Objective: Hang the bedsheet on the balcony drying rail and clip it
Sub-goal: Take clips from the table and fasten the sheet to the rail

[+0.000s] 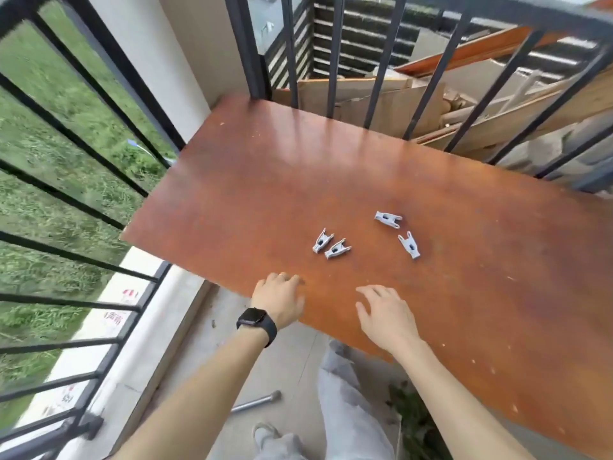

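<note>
Several grey clothes clips lie on a reddish-brown wooden table [252,180]: a touching pair [331,244] near the middle, one clip [388,219] farther back, another [410,245] to its right. My left hand [280,300], with a black watch on the wrist, hovers over the table's near edge, fingers relaxed and empty. My right hand [384,313] is beside it, fingers spread, holding nothing. Both hands are short of the clips. No bedsheet is in view. The black balcony railing [99,44] runs along the left and the back.
Cardboard and wooden boards [431,97] are piled behind the rear bars. Grass [39,194] lies beyond the left railing. A metal rod [257,402] lies on the concrete floor by my grey-trousered legs [348,410] and a plant [411,423].
</note>
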Available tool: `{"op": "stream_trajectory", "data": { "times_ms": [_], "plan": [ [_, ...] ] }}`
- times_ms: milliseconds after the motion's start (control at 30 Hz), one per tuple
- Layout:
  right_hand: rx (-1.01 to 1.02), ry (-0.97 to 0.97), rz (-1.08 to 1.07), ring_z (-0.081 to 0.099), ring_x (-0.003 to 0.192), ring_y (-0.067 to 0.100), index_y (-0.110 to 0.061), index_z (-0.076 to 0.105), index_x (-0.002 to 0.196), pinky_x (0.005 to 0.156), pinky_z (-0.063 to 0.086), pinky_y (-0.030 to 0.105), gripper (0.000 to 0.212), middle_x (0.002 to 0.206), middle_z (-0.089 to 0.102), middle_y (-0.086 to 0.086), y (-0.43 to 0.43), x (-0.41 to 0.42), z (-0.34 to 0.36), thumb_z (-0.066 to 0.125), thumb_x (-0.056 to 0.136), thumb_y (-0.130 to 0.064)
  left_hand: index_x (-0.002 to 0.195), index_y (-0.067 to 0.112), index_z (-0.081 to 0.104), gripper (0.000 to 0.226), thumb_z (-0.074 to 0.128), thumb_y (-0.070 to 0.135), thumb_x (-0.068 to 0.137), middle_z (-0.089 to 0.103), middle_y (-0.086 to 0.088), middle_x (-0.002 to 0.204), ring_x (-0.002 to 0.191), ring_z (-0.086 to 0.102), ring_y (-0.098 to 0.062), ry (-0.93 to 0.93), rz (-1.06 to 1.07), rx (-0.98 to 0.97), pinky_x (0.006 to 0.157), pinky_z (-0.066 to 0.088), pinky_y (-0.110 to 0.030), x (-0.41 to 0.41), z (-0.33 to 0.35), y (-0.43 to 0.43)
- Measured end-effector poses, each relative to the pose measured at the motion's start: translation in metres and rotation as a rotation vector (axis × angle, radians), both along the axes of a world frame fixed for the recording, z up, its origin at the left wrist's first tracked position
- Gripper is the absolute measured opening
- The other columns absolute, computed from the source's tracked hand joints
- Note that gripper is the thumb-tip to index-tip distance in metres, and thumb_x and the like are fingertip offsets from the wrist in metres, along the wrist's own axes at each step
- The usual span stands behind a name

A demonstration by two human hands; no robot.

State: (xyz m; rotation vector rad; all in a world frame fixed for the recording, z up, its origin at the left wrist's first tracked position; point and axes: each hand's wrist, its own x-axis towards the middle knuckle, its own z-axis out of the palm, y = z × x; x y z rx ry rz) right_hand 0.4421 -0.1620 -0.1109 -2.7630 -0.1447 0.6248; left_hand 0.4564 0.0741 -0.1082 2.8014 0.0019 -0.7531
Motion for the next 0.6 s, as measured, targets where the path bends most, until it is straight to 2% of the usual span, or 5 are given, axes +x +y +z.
{"op": "stream_trajectory", "data": {
  "times_ms": [100,267,400,500,600],
  "plan": [
    [0.037,-0.024,0.011,0.048,0.127,0.021,-0.027,0.049,0.14,0.102,0.045,0.038,0.042,0.143,0.05,-0.006,-0.011,0.042,-0.014,0.047,0.099,-0.034,0.142,0.03,0.042,0.051,0.048,0.038,0.092,0.049,-0.001,0.141,0.13,0.043,-0.025,-0.06,0.084,-0.014,0.102,0.037,-0.039,0.036,-0.017,-0.031],
    [0.064,-0.067,0.148,0.042,0.133,0.026,-0.027,0.033,0.153,0.106,0.044,0.042,0.061,0.158,0.033,0.0,-0.005,0.084,-0.047,0.055,0.096,-0.032,0.15,0.024,0.031,0.063,0.053,0.035,0.091,0.044,-0.003,0.142,0.126,0.045,-0.027,-0.087,0.184,-0.073,0.095,0.046,-0.041,0.075,-0.055,-0.067],
    [0.067,-0.125,0.291,0.052,0.126,0.026,-0.021,0.065,0.12,0.091,0.054,0.044,0.035,0.141,0.056,0.002,-0.018,0.062,-0.058,0.07,0.085,-0.022,0.143,0.025,0.04,0.046,0.046,0.023,0.098,0.049,-0.005,0.132,0.119,0.049,-0.028,-0.017,0.185,-0.114,0.091,0.047,-0.04,0.052,-0.056,-0.09],
    [0.087,-0.164,0.338,0.06,0.113,0.024,-0.023,0.067,0.105,0.079,0.056,0.039,0.031,0.129,0.063,-0.002,-0.036,0.029,-0.061,0.076,0.077,-0.013,0.142,0.025,0.039,0.046,0.046,0.014,0.098,0.047,-0.006,0.128,0.116,0.051,-0.029,0.024,0.215,-0.145,0.086,0.05,-0.042,0.012,-0.048,-0.099],
    [0.008,-0.213,0.397,0.064,0.097,0.024,-0.024,0.065,0.092,0.07,0.052,0.037,0.022,0.11,0.066,-0.005,-0.04,0.022,-0.051,0.079,0.077,-0.016,0.145,0.026,0.033,0.057,0.046,0.005,0.094,0.041,-0.007,0.133,0.107,0.057,-0.034,0.094,0.258,-0.098,0.079,0.051,-0.039,-0.019,-0.032,-0.09]
  ]
}}
